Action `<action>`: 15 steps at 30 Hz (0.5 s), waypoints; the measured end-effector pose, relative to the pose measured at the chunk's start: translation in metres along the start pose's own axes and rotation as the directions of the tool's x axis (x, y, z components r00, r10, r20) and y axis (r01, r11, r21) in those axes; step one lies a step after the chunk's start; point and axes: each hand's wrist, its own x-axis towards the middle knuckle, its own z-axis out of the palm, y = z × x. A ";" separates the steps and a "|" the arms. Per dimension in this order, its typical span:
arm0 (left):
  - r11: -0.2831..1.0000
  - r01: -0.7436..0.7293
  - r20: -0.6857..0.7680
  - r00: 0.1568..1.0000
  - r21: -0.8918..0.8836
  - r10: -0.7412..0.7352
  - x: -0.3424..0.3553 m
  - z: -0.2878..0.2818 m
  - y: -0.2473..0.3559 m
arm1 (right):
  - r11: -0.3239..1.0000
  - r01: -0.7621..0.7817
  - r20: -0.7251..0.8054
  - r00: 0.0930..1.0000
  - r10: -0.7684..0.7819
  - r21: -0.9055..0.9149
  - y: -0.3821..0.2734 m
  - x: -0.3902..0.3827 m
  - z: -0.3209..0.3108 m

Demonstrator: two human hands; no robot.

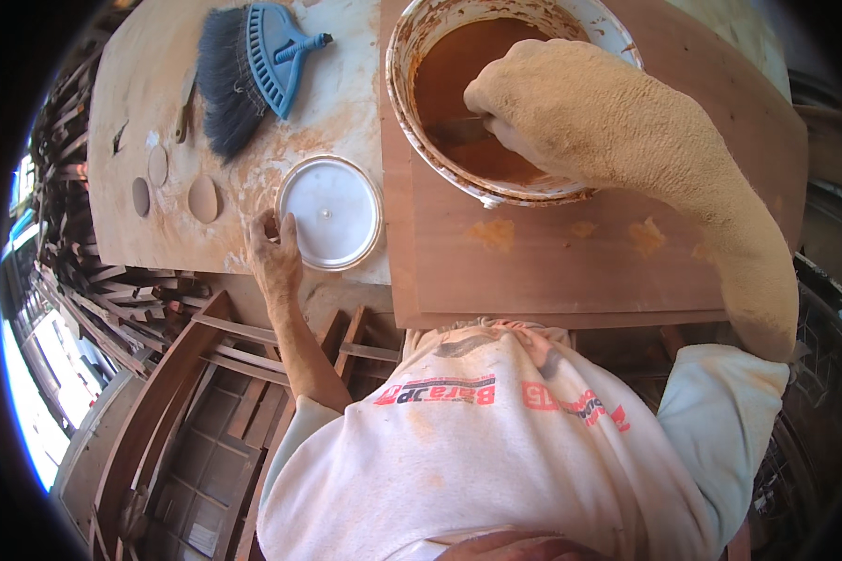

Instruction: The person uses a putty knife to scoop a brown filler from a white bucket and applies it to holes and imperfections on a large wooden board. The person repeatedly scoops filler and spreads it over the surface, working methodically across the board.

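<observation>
My right hand (pixel 524 107), coated with tan dust up the forearm, reaches into a white bucket (pixel 405 140) holding reddish-brown paste (pixel 454 70). Its fingers are closed on a tool (pixel 460 129) whose dark, flat-looking end reaches into the bucket; the hand hides the rest, so its kind is unclear. My left hand (pixel 276 251) rests on the pale board at the left side of a round white lid (pixel 329 213). Thumb and fingers are apart, the thumb at the lid's rim, and no held thing shows.
A blue broom head (pixel 276 61) with dark bristles lies far left, beside a thin-bladed tool (pixel 185 112). Several round discs (pixel 205 199) lie below it. Under the bucket is a brown board (pixel 552 271) with orange smears. A wooden frame (pixel 159 402) stands at lower left.
</observation>
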 end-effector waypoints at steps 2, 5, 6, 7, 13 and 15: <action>0.974 0.095 0.057 0.995 -0.205 -0.085 -0.004 -0.002 -0.014 | 0.998 -0.058 0.051 0.997 0.058 0.003 -0.004 0.001 -0.004; 0.926 0.145 0.123 0.986 -0.350 -0.108 -0.006 -0.013 -0.019 | 0.993 -0.114 0.155 0.981 0.115 -0.015 0.002 0.011 0.006; 0.915 0.146 0.145 0.985 -0.376 -0.097 -0.005 -0.016 -0.019 | 0.996 -0.085 0.106 0.991 0.082 0.024 0.004 0.007 0.007; 0.879 0.149 0.164 0.983 -0.452 -0.083 -0.002 -0.017 -0.021 | 0.997 -0.055 0.055 0.997 0.051 0.060 0.004 0.000 0.003; 0.599 0.105 0.024 0.990 -0.794 -0.141 -0.018 -0.035 -0.019 | 0.792 -0.190 0.079 0.981 0.178 0.580 0.020 -0.031 -0.030; 0.503 0.022 -0.037 0.994 -0.864 -0.106 -0.011 -0.043 -0.014 | 0.741 -0.166 -0.010 0.974 0.227 0.650 0.019 -0.050 -0.027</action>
